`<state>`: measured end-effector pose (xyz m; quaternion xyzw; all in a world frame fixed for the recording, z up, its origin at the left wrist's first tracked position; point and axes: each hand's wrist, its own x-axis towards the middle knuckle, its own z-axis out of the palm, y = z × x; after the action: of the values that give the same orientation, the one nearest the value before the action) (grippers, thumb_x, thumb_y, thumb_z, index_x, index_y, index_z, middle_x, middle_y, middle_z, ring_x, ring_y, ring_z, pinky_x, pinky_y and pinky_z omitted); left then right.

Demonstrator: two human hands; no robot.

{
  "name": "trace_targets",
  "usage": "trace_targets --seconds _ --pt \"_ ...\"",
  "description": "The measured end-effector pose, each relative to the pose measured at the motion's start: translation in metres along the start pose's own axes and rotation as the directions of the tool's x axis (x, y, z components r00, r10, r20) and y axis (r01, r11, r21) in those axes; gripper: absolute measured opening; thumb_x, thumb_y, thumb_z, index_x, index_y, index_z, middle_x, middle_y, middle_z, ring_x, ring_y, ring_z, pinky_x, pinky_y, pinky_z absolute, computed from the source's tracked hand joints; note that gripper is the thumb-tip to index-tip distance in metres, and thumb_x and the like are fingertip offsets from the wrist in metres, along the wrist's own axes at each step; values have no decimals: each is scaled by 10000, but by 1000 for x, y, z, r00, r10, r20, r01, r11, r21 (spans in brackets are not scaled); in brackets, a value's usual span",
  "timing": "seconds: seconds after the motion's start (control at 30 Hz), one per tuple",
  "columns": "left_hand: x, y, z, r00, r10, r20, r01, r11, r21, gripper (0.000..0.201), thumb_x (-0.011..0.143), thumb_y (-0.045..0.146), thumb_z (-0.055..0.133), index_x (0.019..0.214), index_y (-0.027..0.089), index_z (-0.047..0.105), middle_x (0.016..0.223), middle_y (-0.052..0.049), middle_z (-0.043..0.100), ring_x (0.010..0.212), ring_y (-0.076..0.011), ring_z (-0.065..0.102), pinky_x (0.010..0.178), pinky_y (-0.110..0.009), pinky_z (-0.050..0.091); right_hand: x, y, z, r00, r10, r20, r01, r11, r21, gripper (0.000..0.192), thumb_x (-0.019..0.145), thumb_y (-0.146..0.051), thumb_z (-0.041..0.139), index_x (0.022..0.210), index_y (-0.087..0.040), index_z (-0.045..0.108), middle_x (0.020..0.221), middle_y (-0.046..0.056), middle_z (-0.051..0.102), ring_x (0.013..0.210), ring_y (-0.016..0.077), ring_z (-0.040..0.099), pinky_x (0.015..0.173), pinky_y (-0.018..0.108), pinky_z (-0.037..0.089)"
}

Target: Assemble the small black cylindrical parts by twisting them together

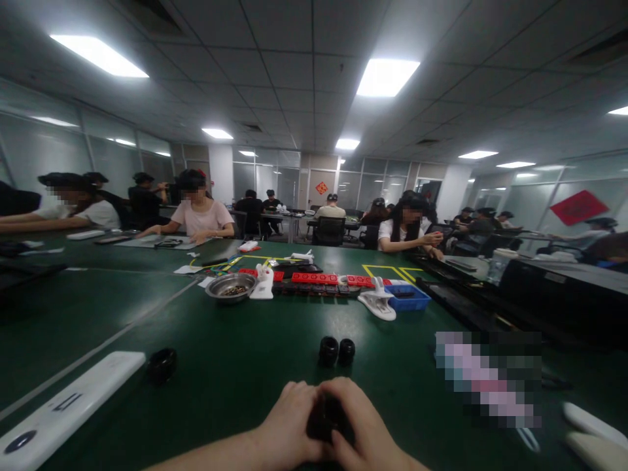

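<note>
At the bottom centre of the frame, you have your left hand [293,418] and right hand [367,418] cupped together, the fingers of both curled round a dark object [324,422]; your hands hide most of it, so its shape is hard to tell. Just beyond them on the green bench [235,347] stand two black ring-shaped pieces [328,351], side by side. Another black piece [161,365] sits at the left, near the white elongated device [73,409] in the lower left. Farther up, around the middle of the frame, you have a metal bowl [230,288] holding small pieces, a row of red blocks [314,279] and a blue tray [415,299].
</note>
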<state>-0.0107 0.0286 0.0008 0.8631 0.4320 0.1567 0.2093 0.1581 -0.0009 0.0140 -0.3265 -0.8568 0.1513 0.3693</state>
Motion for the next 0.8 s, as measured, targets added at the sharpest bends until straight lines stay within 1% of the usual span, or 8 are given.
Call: trace_targets --seconds 0.17,0.23,0.33,0.4,0.57,0.63,0.73,0.8 --pt "1 -2 2 1000 -16 0 16 999 47 424 577 510 668 820 188 536 851 -17 548 781 -215 487 689 -308 370 -2 -1 2 983 163 -86 -169 984 -64 419 673 -186 555 1075 -170 438 977 104 554 873 240 540 769 383 462" --pt "1 -1 2 1000 3 4 -3 999 38 401 590 463 671 856 193 539 871 -15 557 797 -214 490 717 -314 365 -2 -2 2 988 142 -54 -145 988 -53 389 677 -149 522 1059 -177 452 958 90 561 860 223 545 768 366 464" --pt "0 0 1 1000 25 6 -25 1000 5 398 616 431 660 921 206 538 901 -10 565 826 -215 489 747 -316 360 -2 -2 0 1000 21 -1 -21 1000 1 463 645 -113 461 1101 -182 428 1019 88 550 916 220 537 817 364 449" --pt "0 1 0 1000 0 4 0 1000 9 409 601 455 666 893 197 541 886 -15 557 817 -217 487 726 -310 367 -1 -2 0 1000 20 -17 -20 1000 1 508 636 -120 463 1136 -178 401 1071 102 531 968 237 519 850 387 432" --pt "-1 1 0 1000 -9 -3 10 999 40 396 580 478 672 804 181 538 840 -21 550 773 -213 489 694 -309 370 -1 -4 1 975 213 -63 -216 975 -46 433 655 -163 561 1072 -163 445 986 104 554 888 242 539 787 394 458" --pt "-1 2 -1 1000 3 -2 -3 1000 27 380 594 450 667 841 189 543 858 -21 561 789 -215 492 709 -312 369 -1 -4 1 983 183 -21 -183 983 -32 410 661 -138 533 1063 -161 455 970 97 561 871 227 547 777 377 467" --pt "-1 2 -1 1000 -13 13 13 1000 11 412 594 427 672 918 207 542 898 -17 566 822 -219 492 734 -315 370 -1 -4 -1 999 49 8 -49 999 -6 498 639 -118 492 1129 -165 413 1057 104 542 953 231 530 838 380 447" --pt "0 1 -1 1000 -24 12 24 999 26 428 579 461 682 887 200 539 891 -18 562 813 -217 494 729 -311 371 -2 -4 -2 999 50 -16 -51 998 -27 526 638 -135 505 1151 -169 395 1095 113 526 992 250 513 864 404 429"
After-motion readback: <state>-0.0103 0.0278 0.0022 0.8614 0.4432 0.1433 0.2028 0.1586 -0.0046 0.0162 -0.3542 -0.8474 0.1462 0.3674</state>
